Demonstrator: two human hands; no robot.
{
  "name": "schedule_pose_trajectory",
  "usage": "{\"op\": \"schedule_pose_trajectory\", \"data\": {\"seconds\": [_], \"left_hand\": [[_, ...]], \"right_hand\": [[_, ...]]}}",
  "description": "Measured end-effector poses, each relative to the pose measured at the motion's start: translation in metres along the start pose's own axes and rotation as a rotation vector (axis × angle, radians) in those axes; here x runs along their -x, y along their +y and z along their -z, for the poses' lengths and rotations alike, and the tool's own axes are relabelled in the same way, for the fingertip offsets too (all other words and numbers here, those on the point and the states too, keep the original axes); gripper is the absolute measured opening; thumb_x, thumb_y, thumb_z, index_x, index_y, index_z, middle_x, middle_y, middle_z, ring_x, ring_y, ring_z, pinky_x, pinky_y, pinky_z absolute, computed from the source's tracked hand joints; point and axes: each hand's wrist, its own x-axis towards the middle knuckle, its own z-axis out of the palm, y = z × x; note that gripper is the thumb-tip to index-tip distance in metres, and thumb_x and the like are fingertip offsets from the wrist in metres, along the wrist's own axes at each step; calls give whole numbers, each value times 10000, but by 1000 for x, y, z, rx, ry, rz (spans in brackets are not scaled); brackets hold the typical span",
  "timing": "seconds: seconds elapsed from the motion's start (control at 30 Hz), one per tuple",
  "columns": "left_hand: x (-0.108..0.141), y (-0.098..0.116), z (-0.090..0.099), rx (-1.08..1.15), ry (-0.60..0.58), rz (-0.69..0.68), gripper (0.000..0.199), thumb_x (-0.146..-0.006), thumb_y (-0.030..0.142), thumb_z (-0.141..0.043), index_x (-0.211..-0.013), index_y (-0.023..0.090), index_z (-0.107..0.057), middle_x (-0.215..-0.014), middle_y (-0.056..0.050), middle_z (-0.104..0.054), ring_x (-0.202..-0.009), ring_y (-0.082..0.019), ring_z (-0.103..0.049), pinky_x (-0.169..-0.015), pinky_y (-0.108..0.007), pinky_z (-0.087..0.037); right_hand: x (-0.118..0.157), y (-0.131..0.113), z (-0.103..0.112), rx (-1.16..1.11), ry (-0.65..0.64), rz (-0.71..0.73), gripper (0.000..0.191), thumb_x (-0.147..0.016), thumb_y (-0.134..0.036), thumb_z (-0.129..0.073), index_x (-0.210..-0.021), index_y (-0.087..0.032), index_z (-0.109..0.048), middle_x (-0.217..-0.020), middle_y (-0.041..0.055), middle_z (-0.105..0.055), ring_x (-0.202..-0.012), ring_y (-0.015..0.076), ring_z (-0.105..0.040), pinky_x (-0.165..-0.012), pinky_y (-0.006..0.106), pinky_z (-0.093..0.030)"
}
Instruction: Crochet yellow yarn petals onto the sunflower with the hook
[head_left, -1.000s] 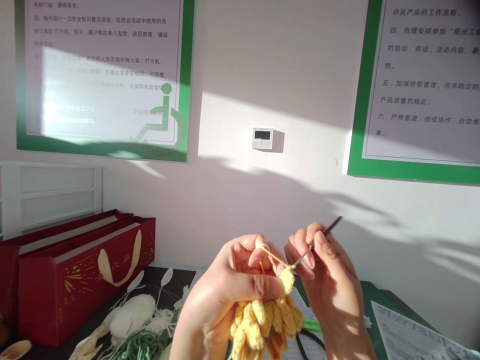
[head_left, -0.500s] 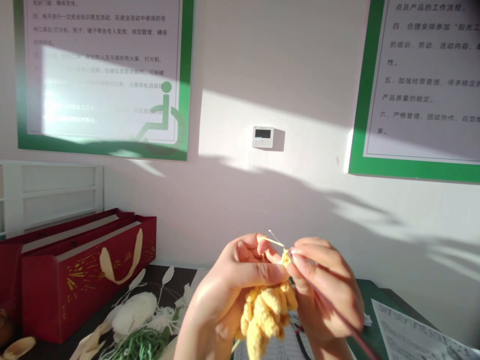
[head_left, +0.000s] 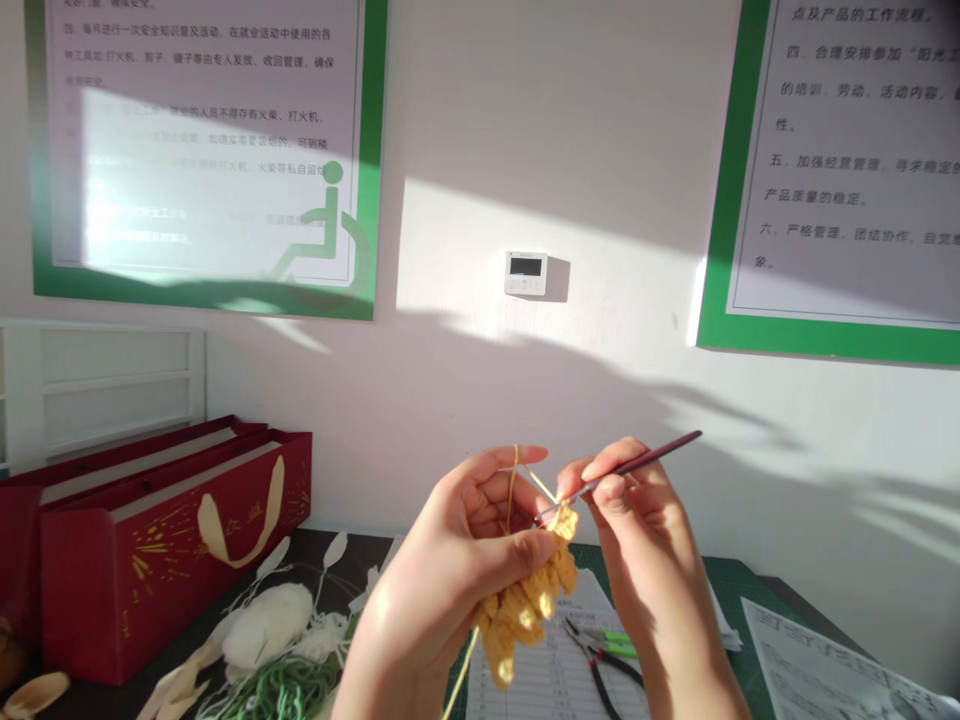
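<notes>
Yellow crochet work [head_left: 517, 610] with several petal-like lobes hangs below my left hand [head_left: 469, 545], whose thumb pinches its upper edge. A strand of yellow yarn [head_left: 511, 490] loops over my raised left index finger and runs to the top of the piece. Between the thumb and fingers of my right hand [head_left: 630, 500] is a crochet hook [head_left: 649, 458] with a dark red handle. Its thin metal end lies at the top stitches, and the handle points up to the right. My left palm and fingers hide part of the piece.
Pliers [head_left: 600, 660] lie on printed sheets [head_left: 517, 690] below my hands, over a green cutting mat [head_left: 739, 580]. Leftward are green yarn [head_left: 285, 690], a white yarn ball [head_left: 268, 625] and red gift bags [head_left: 180, 550]. Another printed sheet [head_left: 810, 660] lies at right.
The hook has swung from pointing down toward me to pointing up right, as my right hand turned. The crochet piece has tilted and shifted slightly. My left index finger is stretched out more.
</notes>
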Motion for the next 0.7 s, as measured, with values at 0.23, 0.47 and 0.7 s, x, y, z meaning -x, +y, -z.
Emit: {"op": "schedule_pose_trajectory", "data": {"seconds": [0.23, 0.47, 0.7], "left_hand": [[-3, 0, 8, 0, -63, 55, 512, -705, 75, -827, -1185, 116, -653, -849, -55, -700, -728, -158, -664, -671, -257, -536], [-4, 1, 8, -23, -68, 67, 493, -709, 65, -821, -1170, 105, -650, -849, -65, -717, -710, -147, -655, -640, -238, -537], [-3, 1, 7, -30, -14, 32, 479, -712, 65, -819, -1160, 100, -652, -823, -46, -697, -676, -119, -627, -587, -194, -502]], "right_hand": [[-5, -3, 13, 52, -129, 175, 107, -992, -346, -601, -937, -254, -602, -822, -14, -670, -818, 158, -608, -784, 311, -446], [-9, -11, 21, 147, -241, 278, 102, -1013, -346, -569, -969, -255, -574, -801, -1, -695, -805, 174, -599, -768, 340, -443], [-5, -21, 17, 417, -314, 546, 76, -1016, -177, -538, -1024, -211, -605, -901, 41, -722, -871, 197, -626, -791, 419, -489]]}}
